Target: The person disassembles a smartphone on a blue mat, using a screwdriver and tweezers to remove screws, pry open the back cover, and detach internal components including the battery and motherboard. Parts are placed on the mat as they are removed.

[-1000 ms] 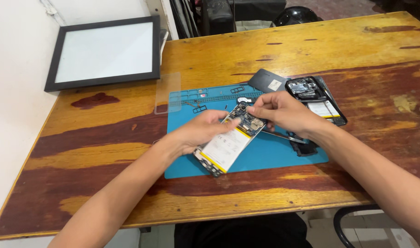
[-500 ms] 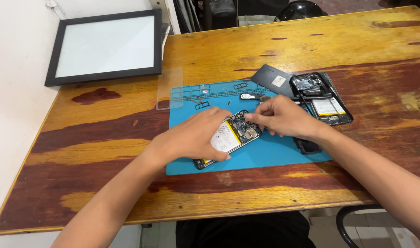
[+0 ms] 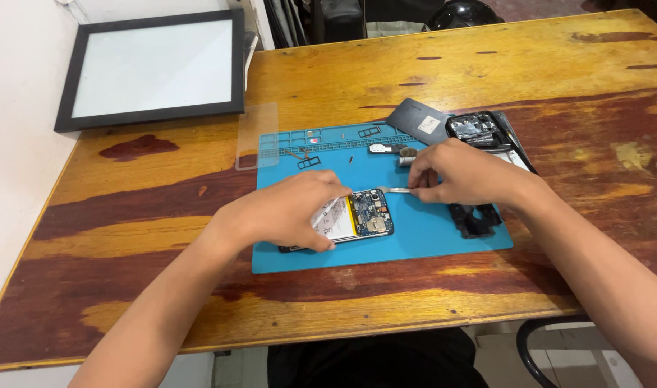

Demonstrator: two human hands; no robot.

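An opened phone (image 3: 361, 218), back cover off, lies flat on the blue repair mat (image 3: 429, 233); its white battery and blue circuit board show. My left hand (image 3: 289, 212) covers the phone's left part and holds it down. My right hand (image 3: 458, 171) pinches metal tweezers (image 3: 394, 190) whose tip points at the phone's top edge. Part of the phone is hidden under my left hand.
A second opened phone (image 3: 479, 131) and a dark back cover (image 3: 418, 121) lie at the mat's far right corner. A black plastic frame (image 3: 476, 218) sits under my right wrist. A clear glass sheet (image 3: 257, 135) overlaps the mat's left edge. A black-framed panel (image 3: 156, 66) rests far left.
The phone was tilted up in my left hand; it now lies flat on the mat. My right hand drew back slightly to the right with the tweezers.
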